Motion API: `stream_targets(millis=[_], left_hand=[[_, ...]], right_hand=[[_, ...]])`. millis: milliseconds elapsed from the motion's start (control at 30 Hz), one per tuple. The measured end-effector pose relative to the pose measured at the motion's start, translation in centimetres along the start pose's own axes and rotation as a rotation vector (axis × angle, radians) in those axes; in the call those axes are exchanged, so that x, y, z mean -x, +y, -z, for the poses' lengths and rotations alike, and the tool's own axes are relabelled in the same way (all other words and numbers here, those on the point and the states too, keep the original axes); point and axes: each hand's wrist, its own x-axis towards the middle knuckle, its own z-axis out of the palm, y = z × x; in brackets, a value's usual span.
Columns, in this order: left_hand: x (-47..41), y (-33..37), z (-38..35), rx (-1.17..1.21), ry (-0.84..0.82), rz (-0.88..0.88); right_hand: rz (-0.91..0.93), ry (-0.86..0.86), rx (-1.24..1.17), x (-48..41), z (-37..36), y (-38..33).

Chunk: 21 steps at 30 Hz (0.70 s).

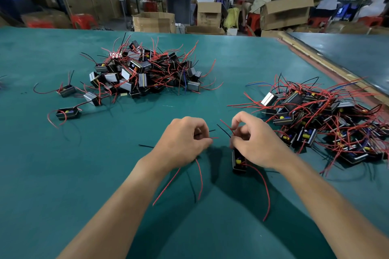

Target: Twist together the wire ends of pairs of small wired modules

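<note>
My left hand (pixel 182 140) is curled round a small module that it hides; red and black wire ends poke out past its fingers, and two red leads (pixel 200 176) trail below it. My right hand (pixel 253 139) grips a black module (pixel 239 161) with yellow parts, and its fingers pinch that module's red and black wire ends (pixel 226 127). The two hands are a short gap apart above the green table (pixel 63 174). A long red lead (pixel 265 191) hangs from the right module.
A heap of modules with red and black wires (pixel 145 71) lies at the back centre, with three loose modules (pixel 67 113) to its left. A second heap (pixel 322 120) spreads at the right. The table's edge strip (pixel 315 59) runs diagonally at right. Cardboard boxes and people fill the background.
</note>
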Motion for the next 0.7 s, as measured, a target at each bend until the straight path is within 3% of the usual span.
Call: stream_targets(millis=[333, 700], left_hand=[[-0.12, 0.11, 0.76, 0.015, 0.253, -0.005], [0.20, 0.70, 0.37, 0.114, 0.131, -0.002]], right_hand=[[0.077, -0.009, 0.007, 0.09, 0.39, 0.00], [0.099, 0.007, 0.014, 0.13, 0.17, -0.17]])
